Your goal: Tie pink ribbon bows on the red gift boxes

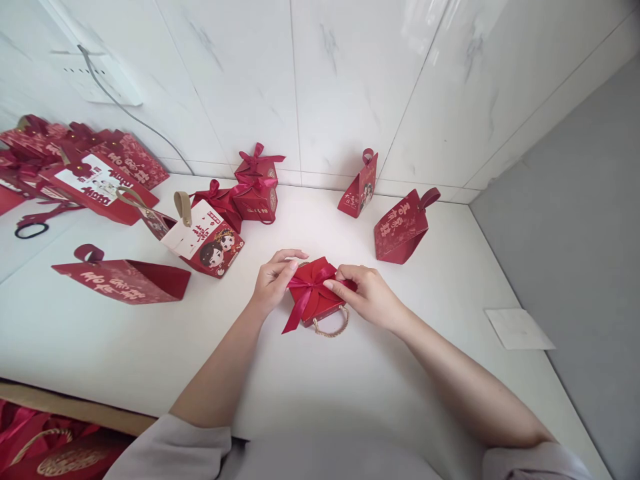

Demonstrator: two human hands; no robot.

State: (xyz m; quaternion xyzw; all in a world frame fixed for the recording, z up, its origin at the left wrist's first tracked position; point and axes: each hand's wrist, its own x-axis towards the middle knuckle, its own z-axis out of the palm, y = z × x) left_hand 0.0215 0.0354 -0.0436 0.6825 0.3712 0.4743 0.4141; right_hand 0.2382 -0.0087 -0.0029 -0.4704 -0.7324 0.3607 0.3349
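Observation:
A small red gift box with a twisted rope handle sits on the white table in front of me. Across its folded top runs a crimson ribbon, tied in a bow with one tail hanging over the front left. My left hand pinches the bow's left side between thumb and fingers, its index finger stretched along the box's back edge. On the other side, my right hand is closed on the right part of the ribbon, thumb near the knot. My fingers partly cover both ends of the bow.
Around the box stand red candy boxes: a portrait-printed box, a lying box, ribboned boxes, and two handled boxes. Scissors lie left beside piled boxes. A white card is at right.

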